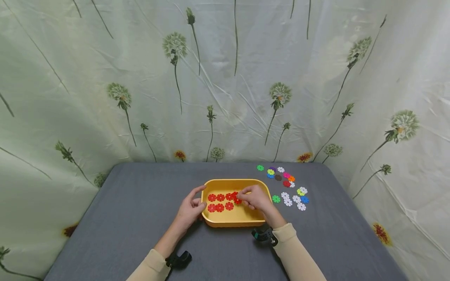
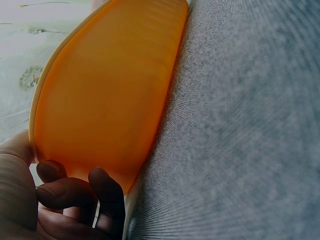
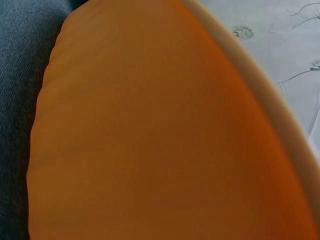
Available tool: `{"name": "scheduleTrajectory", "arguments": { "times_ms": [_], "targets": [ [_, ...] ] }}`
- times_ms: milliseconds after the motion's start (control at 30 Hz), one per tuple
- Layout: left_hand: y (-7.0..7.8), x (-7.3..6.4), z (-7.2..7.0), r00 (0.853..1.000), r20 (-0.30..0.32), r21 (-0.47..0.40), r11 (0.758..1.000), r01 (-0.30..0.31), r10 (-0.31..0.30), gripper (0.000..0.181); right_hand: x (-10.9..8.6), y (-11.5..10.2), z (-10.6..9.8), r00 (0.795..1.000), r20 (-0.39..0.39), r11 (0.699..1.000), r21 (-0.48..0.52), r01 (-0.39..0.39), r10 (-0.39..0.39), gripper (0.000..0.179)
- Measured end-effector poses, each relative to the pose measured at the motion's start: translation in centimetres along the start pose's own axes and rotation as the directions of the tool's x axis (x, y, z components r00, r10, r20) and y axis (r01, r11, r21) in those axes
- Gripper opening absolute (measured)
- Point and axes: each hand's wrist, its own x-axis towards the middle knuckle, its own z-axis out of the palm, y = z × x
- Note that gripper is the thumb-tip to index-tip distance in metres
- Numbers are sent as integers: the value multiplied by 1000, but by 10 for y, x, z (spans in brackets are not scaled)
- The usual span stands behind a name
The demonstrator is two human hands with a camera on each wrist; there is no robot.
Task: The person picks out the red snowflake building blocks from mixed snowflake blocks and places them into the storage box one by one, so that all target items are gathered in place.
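Observation:
A yellow plastic tub (image 1: 233,224) stands on the table, with several red flower-shaped discs (image 1: 229,206) lying in rows on its floor. My left hand (image 1: 190,208) holds the tub's left end, thumb at the rim; the left wrist view shows its curled fingers (image 2: 107,187) against the outer wall. Inside the tub, my right hand (image 1: 257,198) pinches a red flower-shaped disc (image 1: 237,201) at the right end of the rows, overlapping another red disc. The right wrist view shows only the tub's outer wall (image 3: 140,130) and rim; the right hand is hidden there.
To the right of the tub lie loose flower-shaped discs: several white ones (image 1: 301,207), a green one (image 1: 276,199), a blue one (image 1: 304,200) and a mixed-colour group behind. A grey cloth covers the table (image 1: 140,218). A floral curtain (image 1: 232,97) hangs behind.

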Motion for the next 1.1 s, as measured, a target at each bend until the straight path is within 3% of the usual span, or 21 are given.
{"name": "scheduleTrajectory", "arguments": {
  "times_ms": [400,1100],
  "targets": [
    [2,-1,0,1000,-3,-3,1000,-8,8,61,0,-1,4,999,34,993,-112,23,-19,9],
    [0,-1,0,1000,-3,-5,1000,-7,7,61,1,3,6,998,23,989,-136,57,-54,9]
  ]
}}
